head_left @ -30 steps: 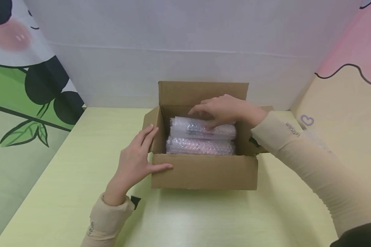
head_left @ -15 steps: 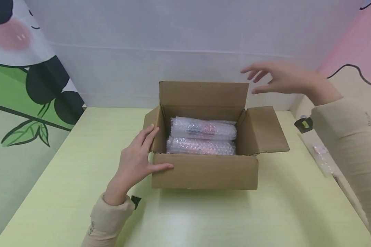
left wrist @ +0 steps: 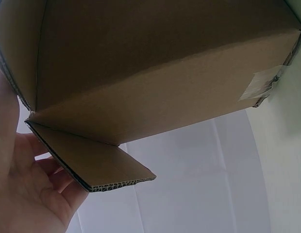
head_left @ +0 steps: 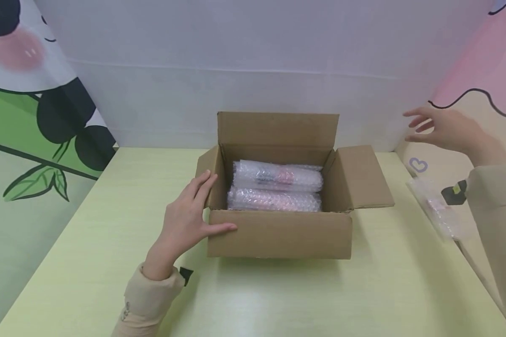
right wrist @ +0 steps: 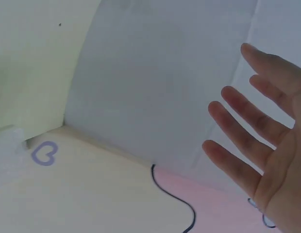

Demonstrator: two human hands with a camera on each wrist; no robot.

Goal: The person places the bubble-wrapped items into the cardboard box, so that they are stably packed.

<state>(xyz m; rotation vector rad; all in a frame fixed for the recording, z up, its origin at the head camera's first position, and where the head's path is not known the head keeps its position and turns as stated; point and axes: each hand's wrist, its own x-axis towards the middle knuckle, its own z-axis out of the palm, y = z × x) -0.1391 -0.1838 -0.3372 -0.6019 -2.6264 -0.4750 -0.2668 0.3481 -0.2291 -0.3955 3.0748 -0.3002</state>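
An open cardboard box [head_left: 280,234] stands on the table with its flaps folded outward. My left hand [head_left: 183,217] rests at its front left corner. Its fingers lie along the left flap [left wrist: 97,155], and the thumb is stretched over the front flap. Two rolls in bubble wrap lie inside the box: a rear roll [head_left: 278,176] with dark and pink patches showing through, and a front roll [head_left: 274,200]. More wrap shows behind the rear one. My right hand [head_left: 447,128] is raised in the air right of the box, fingers spread and holding nothing, as the right wrist view [right wrist: 272,141] confirms.
A clear plastic packet [head_left: 438,210] with a pinkish patch lies at the table's right edge. White cloth [head_left: 257,89] hangs behind the table [head_left: 109,262], and printed panels [head_left: 55,117] flank it. The right flap [head_left: 364,178] sticks out sideways.
My right hand has come up out of the box, where it was over the rear roll, and moved right and away, uncovering that roll. The left hand has stayed put.
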